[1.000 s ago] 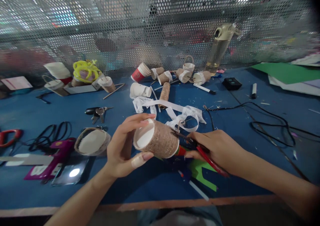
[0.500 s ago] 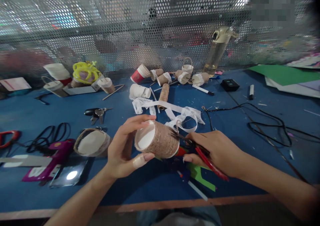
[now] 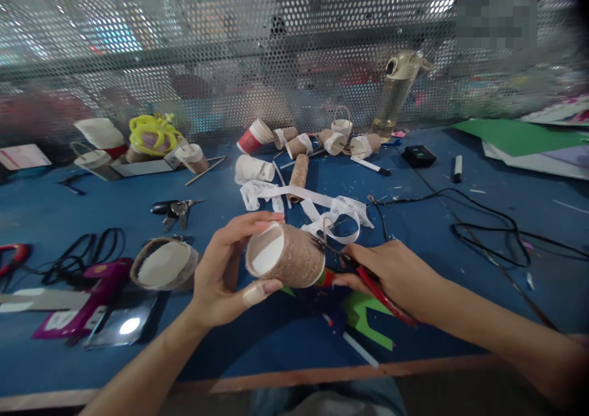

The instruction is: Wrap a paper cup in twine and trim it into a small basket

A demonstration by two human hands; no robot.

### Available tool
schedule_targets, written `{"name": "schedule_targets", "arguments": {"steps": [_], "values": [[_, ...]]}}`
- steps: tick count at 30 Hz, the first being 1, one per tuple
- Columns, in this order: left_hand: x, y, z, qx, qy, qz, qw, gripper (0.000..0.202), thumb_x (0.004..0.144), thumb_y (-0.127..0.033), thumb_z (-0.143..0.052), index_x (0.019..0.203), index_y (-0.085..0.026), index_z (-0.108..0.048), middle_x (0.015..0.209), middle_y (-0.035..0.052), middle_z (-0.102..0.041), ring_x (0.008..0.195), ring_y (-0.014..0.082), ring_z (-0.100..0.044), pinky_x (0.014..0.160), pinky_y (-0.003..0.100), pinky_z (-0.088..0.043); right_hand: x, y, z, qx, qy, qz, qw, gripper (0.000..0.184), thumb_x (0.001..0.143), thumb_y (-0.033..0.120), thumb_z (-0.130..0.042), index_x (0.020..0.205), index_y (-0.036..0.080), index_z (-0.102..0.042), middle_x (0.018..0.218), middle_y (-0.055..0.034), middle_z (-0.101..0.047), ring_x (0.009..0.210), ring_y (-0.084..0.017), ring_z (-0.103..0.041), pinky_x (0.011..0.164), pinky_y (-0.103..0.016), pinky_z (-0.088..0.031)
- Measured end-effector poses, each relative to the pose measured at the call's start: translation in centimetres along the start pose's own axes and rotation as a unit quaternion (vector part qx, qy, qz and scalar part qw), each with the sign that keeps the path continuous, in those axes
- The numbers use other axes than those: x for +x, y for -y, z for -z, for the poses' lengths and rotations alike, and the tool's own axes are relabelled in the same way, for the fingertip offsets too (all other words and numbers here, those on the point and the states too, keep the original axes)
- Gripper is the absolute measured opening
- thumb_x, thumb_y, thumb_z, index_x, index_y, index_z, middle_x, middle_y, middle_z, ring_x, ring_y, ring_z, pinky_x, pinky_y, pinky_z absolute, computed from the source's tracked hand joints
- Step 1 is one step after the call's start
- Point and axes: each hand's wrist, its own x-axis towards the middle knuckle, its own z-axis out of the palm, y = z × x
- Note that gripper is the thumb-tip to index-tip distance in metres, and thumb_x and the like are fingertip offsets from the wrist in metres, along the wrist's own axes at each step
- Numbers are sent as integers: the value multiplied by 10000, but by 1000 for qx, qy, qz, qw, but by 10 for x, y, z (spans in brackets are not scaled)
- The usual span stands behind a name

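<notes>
My left hand [image 3: 227, 265] grips a paper cup [image 3: 292, 256] wrapped in brown twine, tilted on its side with its white inside facing left. A bandage covers the left thumb. In my right hand [image 3: 384, 275] are red-handled scissors [image 3: 381, 296], fingers closed round them. Their dark blades reach the twine near the cup's base, by a loose twine end [image 3: 324, 227]. Whether the blades are parted, I cannot make out. Just behind the cup lies white lace ribbon [image 3: 317, 196]. Below the right hand is a piece of green paper [image 3: 368, 321].
At left sit a purple glue gun [image 3: 92, 296], a phone [image 3: 122, 324], keys [image 3: 179, 209] and a twine-wrapped basket [image 3: 163, 265]. Behind are a twine roll [image 3: 299, 177], paper cups [image 3: 254, 169] and a bottle [image 3: 396, 94]. A black cable [image 3: 492, 219] crosses the right side.
The view has shifted slightly. The cup and scissors keep nearly the same pose, with the blades still at the twine near the cup's base.
</notes>
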Motion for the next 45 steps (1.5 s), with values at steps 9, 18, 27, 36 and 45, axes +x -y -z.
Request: {"name": "schedule_targets", "arguments": {"steps": [9, 18, 27, 36, 45], "values": [[0, 0, -3, -62, -58, 59, 995, 526, 804, -281, -818, 1288, -211, -625, 1308, 135, -634, 1235, 325, -617, 1042, 492, -529, -1, 0, -6, 1, 9, -13, 1000, 580, 1044, 630, -296, 872, 162, -591, 523, 21, -597, 426, -134, -586, 475, -271, -255], [-1, 1, -4, -44, -21, 42, 998, 566, 791, -219, -809, 1322, -234, -613, 1348, 126, -615, 1269, 322, -592, 1028, 499, -548, 2, 6, 6, 56, 30, -27, 998, 597, 998, 689, -373, 988, 147, -622, 589, 4, -621, 472, -133, -557, 485, -263, -239], [0, -1, 1, 43, 24, 11, 999, 608, 761, -195, -830, 1323, -251, -605, 1342, 148, -636, 1205, 335, -632, 991, 516, -547, 3, 8, 9, 12, 46, -31, 998, 695, 935, 794, -358, 1008, 157, -627, 630, -18, -650, 537, -184, -620, 519, -280, -235], [2, 3, 8, 129, 86, -101, 983, 706, 713, -214, -854, 1360, -242, -573, 1327, 146, -649, 1162, 321, -639, 990, 520, -525, 0, 10, 0, -71, 17, -40, 997, 686, 954, 776, -327, 875, 164, -626, 621, -27, -668, 518, -205, -659, 516, -306, -197], [6, -3, 2, 57, 13, -35, 998, 640, 703, -177, -871, 1291, -245, -627, 1270, 132, -666, 1155, 317, -652, 970, 507, -570, -4, 8, -3, -13, -20, -44, 999, 586, 1024, 660, -332, 834, 179, -608, 533, 5, -619, 420, -127, -552, 489, -272, -276]]}}
